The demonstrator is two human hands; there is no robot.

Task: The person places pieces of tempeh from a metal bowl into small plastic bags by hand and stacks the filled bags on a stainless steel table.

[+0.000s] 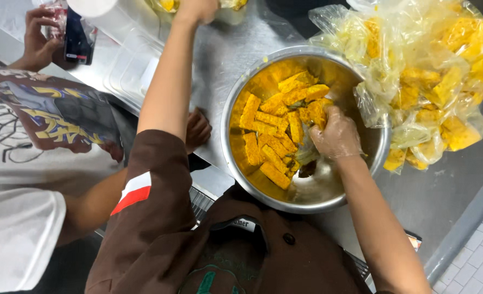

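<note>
Rectangular yellow strips [274, 139], rough and spice-coated, lie heaped in a round, shiny steel bowl [355, 185] at the near edge of a brushed metal counter [442, 190]. The right hand [336, 133], sheathed in a thin clear glove, curls its fingers around strips at the top of the heap. The left hand [198, 8] reaches to the counter's far edge; whether it grips anything cannot be told. Crinkled clear plastic bags [432, 81] packed with similar yellow pieces touch the bowl's right rim. At the counter's left edge, beside a clear plastic tray [130, 68], another person in a printed white shirt [29, 163] holds a phone [78, 38].
</note>
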